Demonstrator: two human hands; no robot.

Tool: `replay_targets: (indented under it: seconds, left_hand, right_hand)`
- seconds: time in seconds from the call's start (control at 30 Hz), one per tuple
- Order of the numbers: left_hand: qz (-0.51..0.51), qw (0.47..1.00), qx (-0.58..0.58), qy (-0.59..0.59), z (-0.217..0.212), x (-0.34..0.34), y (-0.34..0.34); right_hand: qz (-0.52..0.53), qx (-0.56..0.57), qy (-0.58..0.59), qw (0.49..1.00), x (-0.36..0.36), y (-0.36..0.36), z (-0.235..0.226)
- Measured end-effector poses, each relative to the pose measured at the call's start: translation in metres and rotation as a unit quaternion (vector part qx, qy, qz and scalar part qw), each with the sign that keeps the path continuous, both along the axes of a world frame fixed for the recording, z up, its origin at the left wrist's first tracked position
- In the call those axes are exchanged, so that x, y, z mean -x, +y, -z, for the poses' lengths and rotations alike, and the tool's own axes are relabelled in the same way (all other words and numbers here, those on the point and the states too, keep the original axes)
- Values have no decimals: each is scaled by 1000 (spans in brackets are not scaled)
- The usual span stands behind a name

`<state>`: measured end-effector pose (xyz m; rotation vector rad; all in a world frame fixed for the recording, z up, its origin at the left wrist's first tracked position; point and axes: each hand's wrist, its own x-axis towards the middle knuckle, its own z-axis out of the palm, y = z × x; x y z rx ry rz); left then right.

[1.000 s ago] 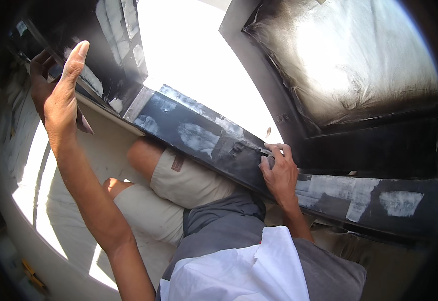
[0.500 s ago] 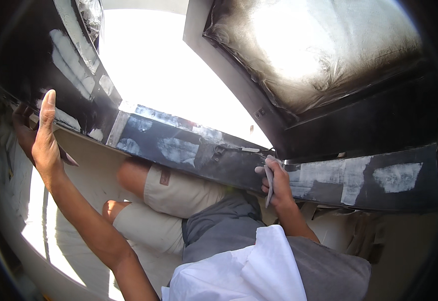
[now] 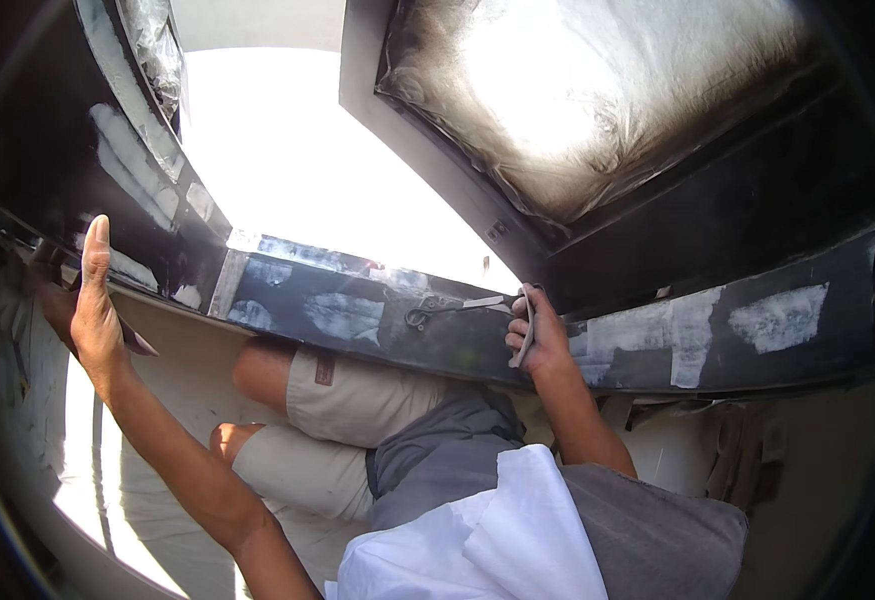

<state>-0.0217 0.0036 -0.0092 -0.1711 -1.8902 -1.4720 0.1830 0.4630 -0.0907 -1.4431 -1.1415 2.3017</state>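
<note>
A dark body panel with a long lower strip stretches across in front of me, patched with whitish filler. At its left lower edge is my left hand, thumb upright and fingers curled in shadow by the rim. A flat brownish-grey piece that looks like sandpaper pokes out from under that palm. My right hand is closed around a folded grey sheet of sandpaper, held against the strip near the dark upright pillar. Its fingertips are partly covered by the sheet.
Behind the strip is a glaring bright opening, with a plastic-covered window at upper right. A small dark latch-like fitting sits on the strip. My legs in beige shorts lie under its edge, over a pale, dusty floor.
The view has shifted slightly. My right hand has moved up a little along the strip, and the sheet in it is tilted differently. My left hand stays by the panel's left edge.
</note>
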Motion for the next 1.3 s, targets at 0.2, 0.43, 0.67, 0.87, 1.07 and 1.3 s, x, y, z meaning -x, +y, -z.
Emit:
replay_targets:
  seconds: [0.2, 0.43, 0.67, 0.87, 1.07, 1.3]
  left_hand:
    - [-28, 999, 0, -31, -9, -7, 11]
    - [-1, 999, 37, -31, -2, -3, -10]
    - [44, 998, -41, -33, 1, -1, -10]
    - [-3, 1000, -5, -12, -2, -2, -4]
    - [18, 999, -43, -20, -5, -4, 3]
    - [-61, 997, 34, -26, -6, -4, -4]
  right_hand:
    - [1, -90, -43, 995, -1, -11, 5]
    - [50, -93, 3, 994, -34, -33, 6]
    - [52, -156, 66, 984, -39, -35, 11]
    - [49, -162, 102, 980, -18, -36, 2]
    - [-6, -144, 71, 987, 15, -13, 11]
    - [53, -119, 119, 984, -9, -28, 16]
